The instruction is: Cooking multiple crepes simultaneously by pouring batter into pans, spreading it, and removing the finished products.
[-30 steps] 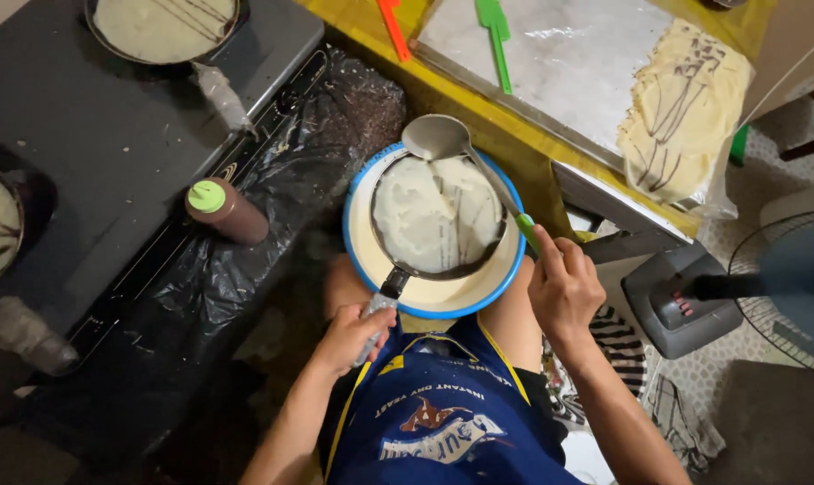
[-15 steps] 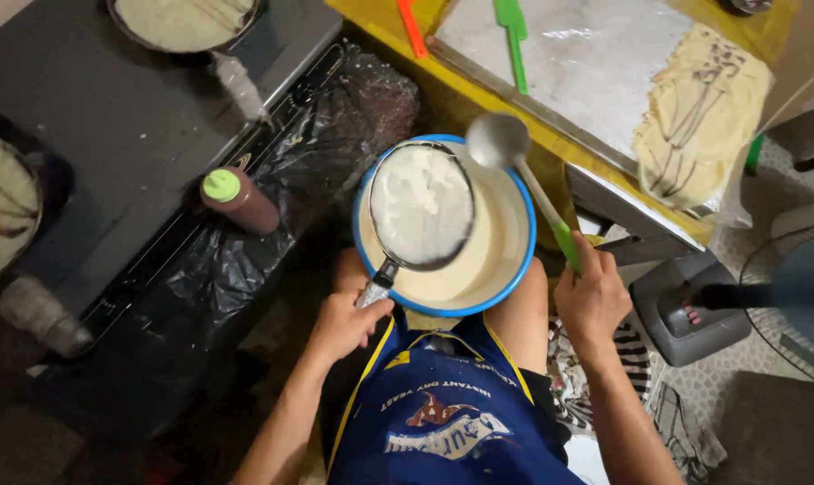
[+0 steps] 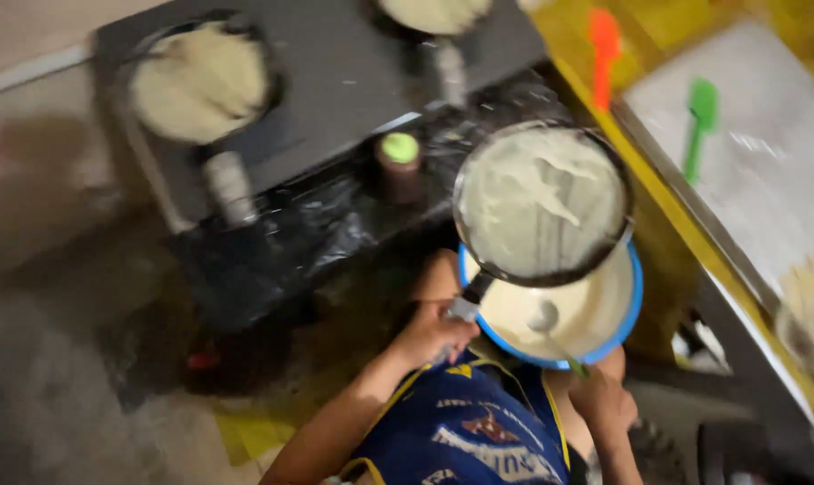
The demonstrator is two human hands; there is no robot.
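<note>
Lifted clear of the blue bowl [image 3: 624,314] since the earlier frames, the batter-coated pan [image 3: 541,205] is now hanging above the bowl's far rim, and the view is swinging left and blurring as the head turns.

Largest in sight, the dark cooking surface [image 3: 335,81] is lying far and to the left, carrying two more batter-filled pans [image 3: 200,83], with a green-capped bottle [image 3: 400,166] standing at its near edge. To the right, the yellow-edged surface [image 3: 658,216] is carrying a grey tray [image 3: 766,153] with an orange spatula [image 3: 602,45] and a green spatula [image 3: 699,126].

The held pan's long axis is running from its handle, near and left, out to its round face, far and right. The left hand [image 3: 434,330] is gripping that handle tightly and is the nearer one to the cooking surface. The right hand [image 3: 604,404] is probably closing round the green handle of the ladle [image 3: 550,325], whose cup is resting in the bowl's batter, though blur is hiding the fingers.
</note>
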